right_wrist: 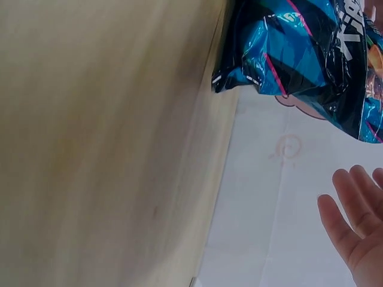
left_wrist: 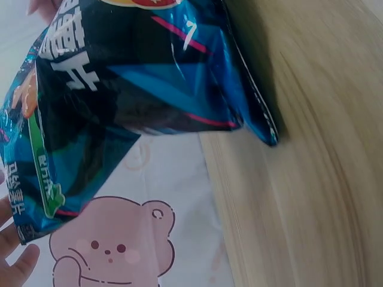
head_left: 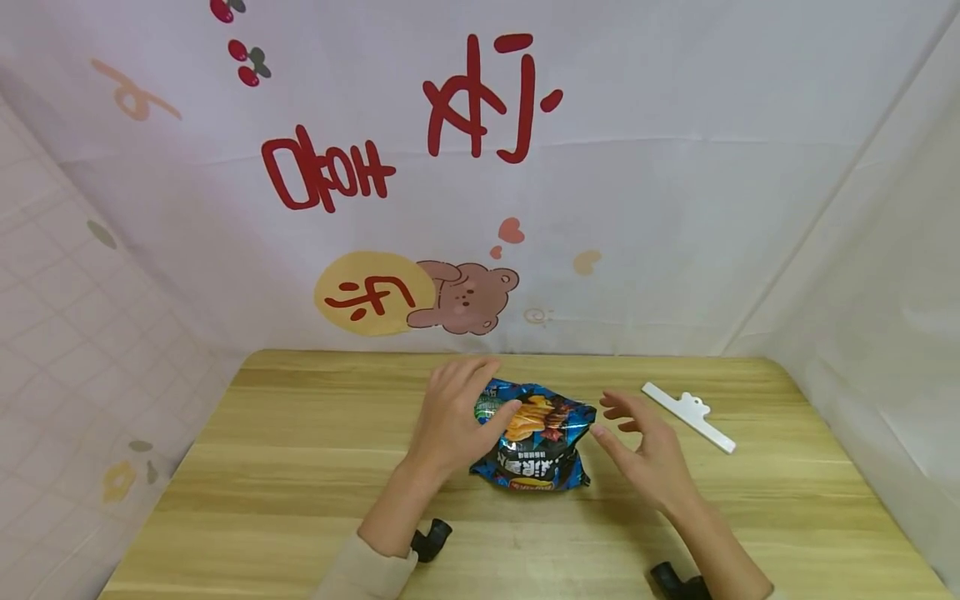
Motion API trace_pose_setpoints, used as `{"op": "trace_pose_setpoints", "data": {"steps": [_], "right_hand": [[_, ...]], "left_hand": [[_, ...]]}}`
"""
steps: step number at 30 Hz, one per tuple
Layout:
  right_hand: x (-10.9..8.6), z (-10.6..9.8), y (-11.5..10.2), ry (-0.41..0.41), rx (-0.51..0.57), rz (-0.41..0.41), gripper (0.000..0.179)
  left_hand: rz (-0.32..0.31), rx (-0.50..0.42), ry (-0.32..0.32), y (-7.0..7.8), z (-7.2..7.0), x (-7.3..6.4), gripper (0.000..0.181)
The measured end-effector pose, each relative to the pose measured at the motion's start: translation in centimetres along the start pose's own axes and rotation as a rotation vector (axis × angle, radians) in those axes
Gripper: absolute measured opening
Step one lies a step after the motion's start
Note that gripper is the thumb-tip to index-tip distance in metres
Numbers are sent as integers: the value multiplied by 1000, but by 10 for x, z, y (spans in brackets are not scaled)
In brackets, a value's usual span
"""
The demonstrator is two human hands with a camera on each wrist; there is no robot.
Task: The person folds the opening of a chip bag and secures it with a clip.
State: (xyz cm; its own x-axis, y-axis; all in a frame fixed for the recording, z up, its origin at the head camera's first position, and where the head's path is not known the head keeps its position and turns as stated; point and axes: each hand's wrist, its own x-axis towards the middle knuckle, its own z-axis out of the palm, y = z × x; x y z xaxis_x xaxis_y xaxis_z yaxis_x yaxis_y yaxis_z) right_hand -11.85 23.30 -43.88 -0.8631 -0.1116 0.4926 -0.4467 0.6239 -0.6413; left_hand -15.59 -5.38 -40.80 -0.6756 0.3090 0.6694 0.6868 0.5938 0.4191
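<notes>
A blue and black bag of crisps [head_left: 536,442] sits on the table, its printed face tilted towards me in the head view. My left hand [head_left: 453,417] is at its left end, thumb stretched over the printed face and fingers beside the far left corner. In the left wrist view, fingertips [left_wrist: 24,263] show just past that corner of the bag [left_wrist: 143,78]; how firmly they touch is unclear. On the other side, my right hand [head_left: 645,450] is apart from the bag, fingers spread and slightly bent. It holds nothing in the right wrist view [right_wrist: 359,221].
A white plastic clip [head_left: 690,415] with a long straight bar lies on the wooden table [head_left: 300,467], right of my right hand. A white printed cloth [head_left: 637,200] hangs behind the table. Black wrist-camera parts [head_left: 432,540] show under my forearms.
</notes>
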Motion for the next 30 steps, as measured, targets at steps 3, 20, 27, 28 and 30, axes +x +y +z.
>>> {"op": "trace_pose_setpoints", "data": {"steps": [3, 20, 27, 28, 30], "right_hand": [[1, 3, -3, 7, 26, 9, 47], [9, 13, -8, 20, 83, 22, 34], [11, 17, -8, 33, 110, 23, 28], [11, 17, -8, 35, 112, 22, 27], [11, 19, -8, 38, 108, 22, 26]], "left_hand": [[6, -4, -2, 3, 3, 1, 47], [57, -2, 19, 10, 17, 7, 35], [52, -14, 33, 12, 20, 7, 32], [52, -15, 35, 12, 21, 7, 32], [53, -16, 39, 13, 21, 7, 32]]}}
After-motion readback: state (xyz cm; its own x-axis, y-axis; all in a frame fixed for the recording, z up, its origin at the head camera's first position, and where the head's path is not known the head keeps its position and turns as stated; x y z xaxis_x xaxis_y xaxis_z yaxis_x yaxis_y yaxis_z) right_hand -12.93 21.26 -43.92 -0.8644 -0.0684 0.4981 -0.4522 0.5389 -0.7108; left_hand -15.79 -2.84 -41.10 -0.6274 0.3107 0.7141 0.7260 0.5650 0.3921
